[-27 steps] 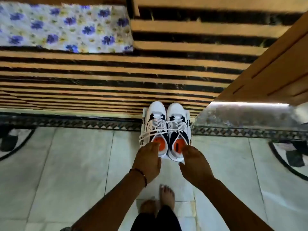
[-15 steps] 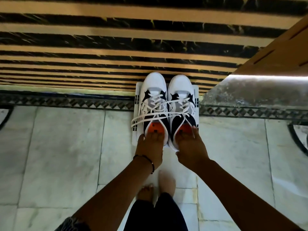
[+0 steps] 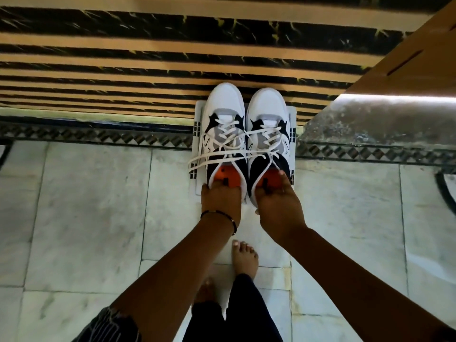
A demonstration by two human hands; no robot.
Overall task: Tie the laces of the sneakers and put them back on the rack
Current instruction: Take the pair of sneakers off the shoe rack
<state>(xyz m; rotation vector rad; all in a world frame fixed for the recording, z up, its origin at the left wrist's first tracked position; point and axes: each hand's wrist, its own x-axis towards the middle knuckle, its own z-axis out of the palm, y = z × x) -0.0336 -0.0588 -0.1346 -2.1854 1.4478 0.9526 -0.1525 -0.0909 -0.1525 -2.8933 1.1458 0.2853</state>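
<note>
Two white sneakers with black panels and orange insoles stand side by side, toes pointing away, on a small white rack (image 3: 291, 134) at the foot of the stairs. My left hand (image 3: 220, 198) grips the heel of the left sneaker (image 3: 223, 112), fingers inside its opening. On the heel of the right sneaker (image 3: 267, 109) my right hand (image 3: 277, 206) holds the same way. The white laces (image 3: 209, 157) are untied; loose ends cross both shoes and trail off to the left.
Black-and-tan striped stairs (image 3: 148, 53) rise just beyond the rack. A wooden panel (image 3: 419, 58) and a dark stone ledge (image 3: 370, 124) stand at the right. My bare feet (image 3: 244, 257) are on the pale marble floor (image 3: 86, 218), just behind my hands.
My hands have moved forward onto the sneakers' heels and closed on them. The camera has come closer and lower; the sneakers stay on the rack.
</note>
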